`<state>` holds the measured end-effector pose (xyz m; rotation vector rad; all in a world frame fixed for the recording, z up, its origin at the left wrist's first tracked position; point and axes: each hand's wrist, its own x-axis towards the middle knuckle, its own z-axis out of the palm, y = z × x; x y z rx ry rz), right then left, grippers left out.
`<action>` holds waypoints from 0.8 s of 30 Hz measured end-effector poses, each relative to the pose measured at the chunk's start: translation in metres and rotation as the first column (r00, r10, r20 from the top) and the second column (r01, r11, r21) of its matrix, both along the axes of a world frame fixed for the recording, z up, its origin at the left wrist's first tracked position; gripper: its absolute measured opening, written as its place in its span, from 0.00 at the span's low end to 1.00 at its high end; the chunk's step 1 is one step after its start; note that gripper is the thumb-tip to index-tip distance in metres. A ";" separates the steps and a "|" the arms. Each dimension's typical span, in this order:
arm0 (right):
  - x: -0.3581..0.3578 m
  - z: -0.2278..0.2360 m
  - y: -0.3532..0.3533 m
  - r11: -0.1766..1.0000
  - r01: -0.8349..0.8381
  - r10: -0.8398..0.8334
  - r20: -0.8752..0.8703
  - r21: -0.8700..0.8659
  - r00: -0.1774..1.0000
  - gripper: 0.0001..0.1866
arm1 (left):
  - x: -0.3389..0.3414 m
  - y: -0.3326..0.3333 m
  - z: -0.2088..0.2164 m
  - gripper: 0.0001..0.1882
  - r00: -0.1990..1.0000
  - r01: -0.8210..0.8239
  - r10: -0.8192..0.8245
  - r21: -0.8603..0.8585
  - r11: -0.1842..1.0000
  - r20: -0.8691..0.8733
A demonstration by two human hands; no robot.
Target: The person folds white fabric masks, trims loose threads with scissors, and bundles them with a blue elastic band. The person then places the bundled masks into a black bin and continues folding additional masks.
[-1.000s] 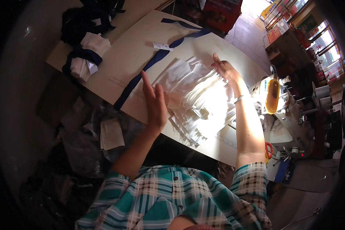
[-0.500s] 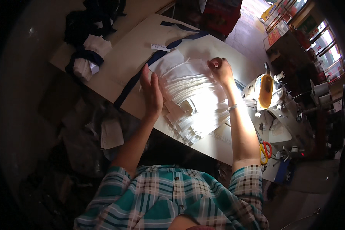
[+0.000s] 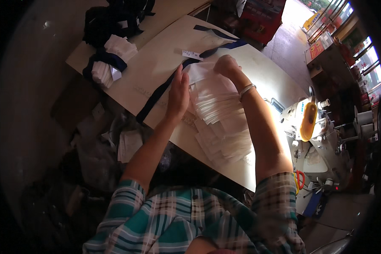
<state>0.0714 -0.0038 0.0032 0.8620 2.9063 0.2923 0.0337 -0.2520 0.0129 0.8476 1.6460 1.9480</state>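
Observation:
A layered, fanned-out stack of white fabric pieces [image 3: 218,101] lies on the pale tabletop [image 3: 156,51] before me. My left hand [image 3: 180,95] stands along the stack's left edge, fingers stretched out and close together, gripping nothing. At the stack's far end, my right hand [image 3: 228,67] is curled closed over the white pieces. Its fingertips are hidden, so what they pinch does not show. A long navy fabric strip [image 3: 156,95] runs past the left and far sides of the stack. Beside its bend lies a white printed label [image 3: 191,54].
Tied white bundles [image 3: 101,73] and a dark cloth heap [image 3: 110,25] sit at the far left. On the right stands a sewing machine [image 3: 305,120] with a yellow part. Red-handled scissors [image 3: 300,180] lie near my right elbow. A red cabinet [image 3: 262,19] stands beyond the table.
My right hand has moved left and closed over the stack's far end. Its forearm now shades the stack, which was brightly lit before. The whole view has shifted slightly.

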 end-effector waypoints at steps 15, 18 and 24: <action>0.145 0.083 -0.066 0.811 0.064 -0.441 -0.536 -0.581 0.720 0.14 | 0.009 -0.052 0.000 0.36 0.996 0.045 -0.047 -0.028 0.999 -0.079; 0.153 0.056 -0.025 0.704 0.094 -0.609 -0.530 -0.704 0.590 0.29 | 0.024 -0.035 -0.005 0.37 0.999 0.008 -0.009 -0.030 1.000 -0.049; 0.124 0.080 -0.052 0.387 -0.225 -0.552 -0.420 -0.894 0.720 0.38 | 0.058 -0.019 0.021 0.39 0.996 0.072 -0.071 0.021 0.997 -0.046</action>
